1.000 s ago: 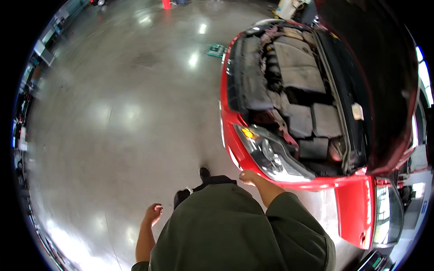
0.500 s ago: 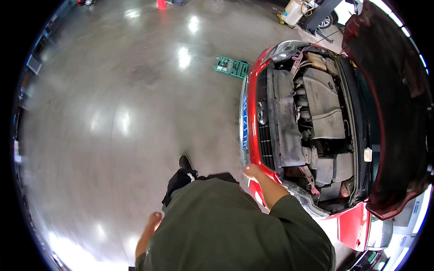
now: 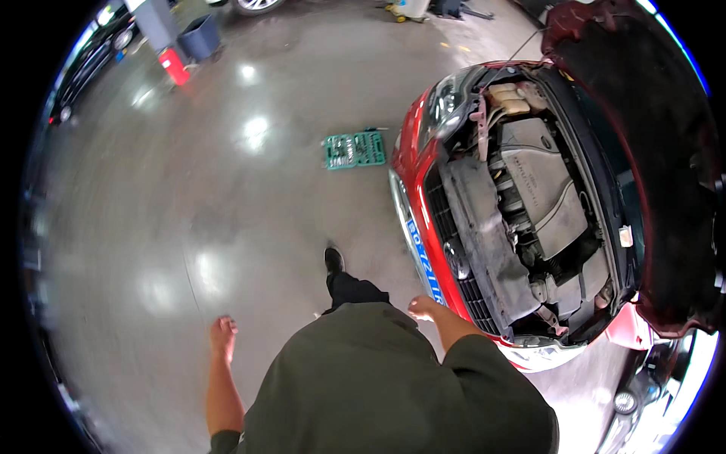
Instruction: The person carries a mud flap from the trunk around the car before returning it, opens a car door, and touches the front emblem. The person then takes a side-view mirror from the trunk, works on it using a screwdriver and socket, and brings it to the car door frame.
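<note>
My left hand (image 3: 224,330) hangs beside my dark green top, its fingers loosely curled with nothing seen in them. My right hand (image 3: 422,307) is closed beside the front bumper (image 3: 414,242) of a red car; what it holds, if anything, cannot be made out. The car's engine bay (image 3: 541,189) lies exposed under a raised hood (image 3: 643,136), with a grille (image 3: 476,299) and headlight (image 3: 446,98) at its front. An open green tool case (image 3: 354,150) with metal pieces lies on the floor beside the car. My shoe (image 3: 333,259) shows ahead of me.
A grey pillar (image 3: 155,26), red extinguisher (image 3: 173,66) and dark bin (image 3: 199,39) stand at the upper left, near a black car (image 3: 87,64). A wheeled machine (image 3: 408,9) is at the top. Another car (image 3: 643,386) is at the lower right. Grey floor (image 3: 151,189) spreads to my left.
I have moved along the car's front, and the view has turned: the tool case sits lower and further left, and the pillar has come into view. My left hand has swung outward and higher.
</note>
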The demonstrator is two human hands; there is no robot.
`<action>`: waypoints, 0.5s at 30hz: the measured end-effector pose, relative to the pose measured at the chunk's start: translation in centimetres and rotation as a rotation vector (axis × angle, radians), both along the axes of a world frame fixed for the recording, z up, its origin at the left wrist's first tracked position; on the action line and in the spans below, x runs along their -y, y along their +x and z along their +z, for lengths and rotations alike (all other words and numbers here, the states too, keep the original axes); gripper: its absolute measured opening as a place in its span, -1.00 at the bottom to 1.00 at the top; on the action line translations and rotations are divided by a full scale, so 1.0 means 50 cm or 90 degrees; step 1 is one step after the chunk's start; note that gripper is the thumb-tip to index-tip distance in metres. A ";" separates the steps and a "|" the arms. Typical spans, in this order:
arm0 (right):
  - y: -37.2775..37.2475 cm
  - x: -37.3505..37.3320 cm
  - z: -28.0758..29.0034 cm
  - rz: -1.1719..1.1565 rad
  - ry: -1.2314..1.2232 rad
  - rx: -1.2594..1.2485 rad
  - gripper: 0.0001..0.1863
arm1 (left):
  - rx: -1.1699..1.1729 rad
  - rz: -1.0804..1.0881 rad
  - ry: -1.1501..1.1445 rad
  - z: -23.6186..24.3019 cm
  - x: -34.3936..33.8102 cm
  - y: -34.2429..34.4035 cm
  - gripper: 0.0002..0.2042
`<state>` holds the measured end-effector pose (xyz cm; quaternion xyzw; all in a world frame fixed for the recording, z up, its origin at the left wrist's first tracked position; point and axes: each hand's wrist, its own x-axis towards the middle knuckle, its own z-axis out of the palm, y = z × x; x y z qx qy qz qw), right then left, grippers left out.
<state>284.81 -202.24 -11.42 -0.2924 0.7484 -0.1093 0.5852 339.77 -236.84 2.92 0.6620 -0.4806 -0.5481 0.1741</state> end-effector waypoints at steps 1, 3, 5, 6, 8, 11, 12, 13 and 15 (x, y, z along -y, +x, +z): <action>-0.035 0.072 -0.008 0.082 0.008 -0.035 -0.80 | -0.059 0.023 0.066 -0.003 0.026 -0.023 -0.82; -0.142 0.217 -0.060 0.086 -0.056 -0.090 -0.77 | -0.003 -0.199 0.045 0.006 0.104 -0.138 -0.84; -0.203 0.409 -0.017 0.046 -0.176 -0.212 -0.78 | 0.061 -0.374 0.029 -0.058 0.176 -0.119 -0.85; -0.197 0.548 0.072 -0.016 -0.187 -0.254 -0.80 | 0.075 -0.353 0.067 -0.123 0.188 -0.035 -0.83; -0.255 0.697 0.125 -0.125 -0.218 -0.187 -0.82 | 0.172 -0.406 0.080 -0.146 0.297 -0.069 -0.82; -0.279 0.912 0.199 -0.240 -0.300 -0.098 -0.86 | 0.249 -0.430 0.076 -0.180 0.469 -0.073 -0.80; -0.291 0.978 0.209 -0.270 -0.340 -0.097 -0.87 | 0.274 -0.450 0.068 -0.196 0.541 -0.079 -0.79; -0.310 1.040 0.220 -0.273 -0.338 -0.098 -0.87 | 0.303 -0.474 0.058 -0.217 0.611 -0.088 -0.79; -0.327 1.118 0.203 -0.363 -0.273 -0.045 -0.88 | 0.387 -0.527 0.006 -0.250 0.793 -0.099 -0.77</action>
